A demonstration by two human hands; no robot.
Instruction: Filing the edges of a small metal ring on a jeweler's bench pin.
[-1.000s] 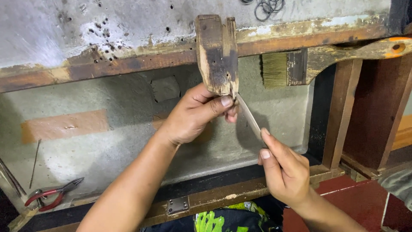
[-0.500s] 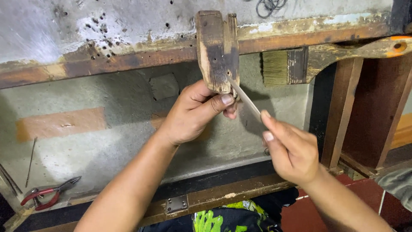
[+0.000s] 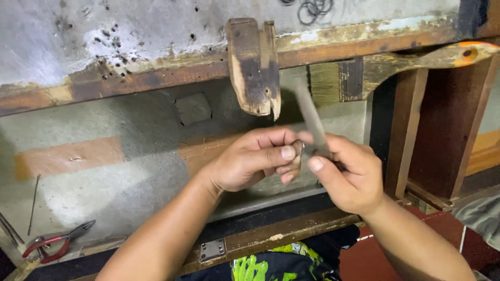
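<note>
My left hand (image 3: 250, 161) pinches a small shiny metal piece (image 3: 298, 148) between thumb and fingertips; it is too small to make out clearly. My right hand (image 3: 349, 177) grips a slim grey file (image 3: 311, 119), blurred and pointing up and slightly left. Both hands meet just below a worn wooden bench peg (image 3: 253, 65) that sticks out from the bench's front edge. The fingertips of the two hands touch or nearly touch around the small piece.
A flat paintbrush (image 3: 364, 78) with an orange-tipped wooden handle lies along the bench edge at the right. Red-handled pliers (image 3: 54, 242) rest in the grey tray (image 3: 120, 177) at the lower left. Wire rings (image 3: 312, 8) lie on the bench top. A metal hinge plate (image 3: 212, 250) is on the tray's front rail.
My left hand has dropped from the wooden peg. My right hand has risen to meet it, and the file has swung from slanting to nearly upright.
</note>
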